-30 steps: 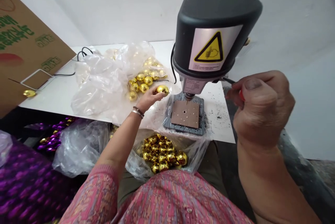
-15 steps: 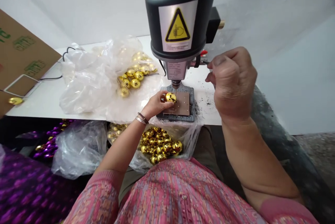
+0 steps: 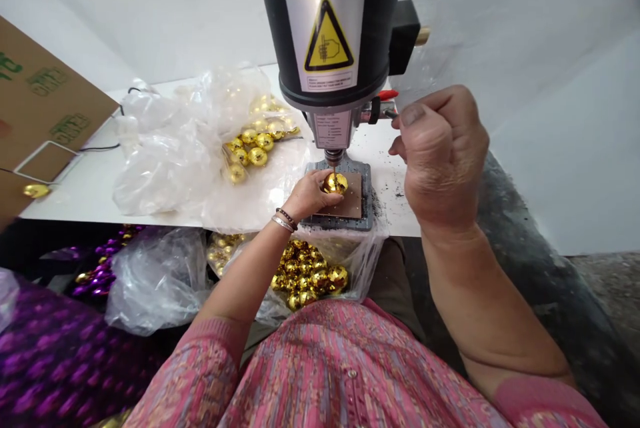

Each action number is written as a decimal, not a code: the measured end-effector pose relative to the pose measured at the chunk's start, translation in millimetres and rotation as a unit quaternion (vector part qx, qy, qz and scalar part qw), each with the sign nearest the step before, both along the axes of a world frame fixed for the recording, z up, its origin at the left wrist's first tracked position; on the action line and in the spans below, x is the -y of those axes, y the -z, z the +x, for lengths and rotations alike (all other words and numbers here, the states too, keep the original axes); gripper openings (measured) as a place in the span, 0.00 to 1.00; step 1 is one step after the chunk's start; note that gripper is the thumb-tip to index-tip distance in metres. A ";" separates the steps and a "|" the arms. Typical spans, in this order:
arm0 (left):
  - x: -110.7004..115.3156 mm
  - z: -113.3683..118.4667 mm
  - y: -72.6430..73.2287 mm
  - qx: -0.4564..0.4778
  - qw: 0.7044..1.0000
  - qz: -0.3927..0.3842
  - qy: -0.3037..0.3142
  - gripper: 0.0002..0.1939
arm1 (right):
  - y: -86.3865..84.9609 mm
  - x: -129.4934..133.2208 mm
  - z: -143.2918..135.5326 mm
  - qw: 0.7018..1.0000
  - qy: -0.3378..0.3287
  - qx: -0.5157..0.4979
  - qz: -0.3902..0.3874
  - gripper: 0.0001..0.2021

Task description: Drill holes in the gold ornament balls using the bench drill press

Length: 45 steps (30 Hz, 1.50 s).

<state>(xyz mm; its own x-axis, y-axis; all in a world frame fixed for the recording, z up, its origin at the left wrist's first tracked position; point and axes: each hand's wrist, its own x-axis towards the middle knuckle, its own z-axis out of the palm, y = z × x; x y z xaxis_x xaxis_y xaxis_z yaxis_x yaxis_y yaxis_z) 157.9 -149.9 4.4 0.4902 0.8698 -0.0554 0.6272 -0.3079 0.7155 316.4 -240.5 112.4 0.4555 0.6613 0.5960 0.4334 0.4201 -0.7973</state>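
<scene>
A shiny gold ball (image 3: 335,183) rests on the brown board (image 3: 353,200) of a small drill press (image 3: 333,35). My left hand (image 3: 311,195) pinches it from the left side, thumb in front and fingers behind. Right above the ball is the drill bit (image 3: 335,168), its tip at or in the top of the ball; which of the two I cannot tell. At the right of the machine, my right hand (image 3: 443,151) is closed around the end of the feed lever (image 3: 391,114), most of which the fist hides.
Gold balls (image 3: 257,148) lie in clear plastic (image 3: 160,175) on the white table. More gold balls (image 3: 310,275) fill a bag at my lap. A cardboard box (image 3: 45,108) stands left, above purple shiny material (image 3: 60,355). Dark shavings (image 3: 383,205) litter the machine's base.
My left hand has moved the gold ball slightly right, under the drill bit. The bit now meets the ball's top. My right hand stays at the lever, nearly unmoved. The view has shifted slightly.
</scene>
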 end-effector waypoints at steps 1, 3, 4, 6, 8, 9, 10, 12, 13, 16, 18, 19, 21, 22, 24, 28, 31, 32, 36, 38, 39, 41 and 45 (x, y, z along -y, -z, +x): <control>-0.5 -0.3 2.1 0.010 1.000 -0.004 0.003 0.29 | 1.7 0.8 -0.4 1.000 0.007 0.007 0.001 0.16; -1.0 -1.3 5.6 0.029 1.000 -0.005 0.009 0.27 | 5.8 2.6 -1.3 0.999 0.022 0.025 0.010 0.14; -1.1 -1.7 7.0 0.036 0.999 -0.004 0.010 0.27 | 8.3 3.4 -1.7 0.999 0.030 0.035 0.018 0.13; -1.0 -2.3 8.9 0.042 0.999 -0.002 0.009 0.28 | 14.2 4.7 -2.1 0.996 0.046 0.061 0.039 0.10; -0.7 -2.4 9.7 0.040 0.999 -0.001 0.006 0.30 | 21.2 5.4 -2.0 0.991 0.057 0.098 0.069 0.07; -0.5 -2.3 9.9 0.038 0.999 0.000 0.004 0.30 | 25.0 5.6 -1.8 0.988 0.059 0.116 0.083 0.06; -0.4 -2.3 10.1 0.035 0.999 0.002 0.004 0.30 | 28.8 5.7 -1.5 0.985 0.058 0.130 0.095 0.05; -0.2 -2.5 10.6 0.030 1.000 0.009 0.006 0.31 | 36.4 5.9 -1.1 0.982 0.055 0.144 0.111 0.04; 0.0 -2.8 11.0 0.028 0.999 0.013 0.008 0.31 | 40.0 6.0 -0.9 0.982 0.055 0.143 0.112 0.03; 0.7 -3.8 12.7 0.030 0.999 0.025 0.012 0.29 | 50.3 5.4 -0.7 0.985 0.056 0.124 0.108 0.05; 1.6 -4.0 13.4 0.031 0.999 0.031 0.009 0.29 | 56.7 3.7 -0.7 0.987 0.052 0.109 0.110 0.06; 2.2 -3.8 13.4 0.030 0.999 0.033 0.006 0.29 | 59.8 2.2 -0.6 0.987 0.048 0.103 0.115 0.06; 3.4 -3.4 12.8 0.025 0.999 0.036 0.002 0.30 | 66.4 -1.9 -0.2 0.986 0.038 0.094 0.132 0.06; 3.9 -3.3 12.4 0.023 0.999 0.037 0.001 0.30 | 70.2 -4.5 0.1 0.985 0.032 0.090 0.143 0.06; 4.6 -3.3 11.4 0.024 0.999 0.039 0.002 0.29 | 79.5 -10.1 0.9 0.983 0.018 0.082 0.162 0.06; 4.6 -4.6 11.2 0.032 0.999 0.036 0.018 0.27 | 99.7 -18.9 1.4 0.982 -0.005 0.071 0.177 0.05; 4.2 -4.9 12.0 0.042 0.998 0.029 0.027 0.25 | 95.8 -18.3 0.5 0.983 -0.003 0.059 0.176 0.08; 4.2 -4.6 12.1 0.045 0.998 0.028 0.024 0.25 | 87.2 -16.7 0.6 0.984 0.002 0.057 0.171 0.10; 6.5 -2.3 11.1 0.044 0.998 0.033 0.007 0.29 | 23.7 -12.0 6.1 0.992 0.040 0.055 0.111 0.14; 10.0 -3.0 9.7 0.048 0.998 0.036 0.000 0.29 | -7.3 -14.3 10.2 0.998 0.024 0.034 0.048 0.18; 12.5 -4.6 8.7 0.053 0.998 0.036 -0.001 0.29 | -18.3 -16.2 11.8 0.999 0.014 0.018 0.031 0.18; 19.5 -11.6 5.9 0.061 0.997 0.040 0.001 0.28 | -29.5 -19.9 13.2 1.000 -0.003 -0.013 0.006 0.16; 39.7 -40.8 -2.8 0.064 0.995 0.053 0.047 0.28 | -24.2 -22.9 10.6 0.999 0.000 -0.038 0.020 0.14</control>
<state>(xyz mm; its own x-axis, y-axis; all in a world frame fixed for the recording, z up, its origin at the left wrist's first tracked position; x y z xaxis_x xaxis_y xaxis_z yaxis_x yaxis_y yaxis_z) 117.1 -189.5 7.2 0.5669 0.8175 0.1014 0.4982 -0.4382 0.7482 327.0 -217.6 136.6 0.5013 0.6375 0.5850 0.3721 0.4516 -0.8109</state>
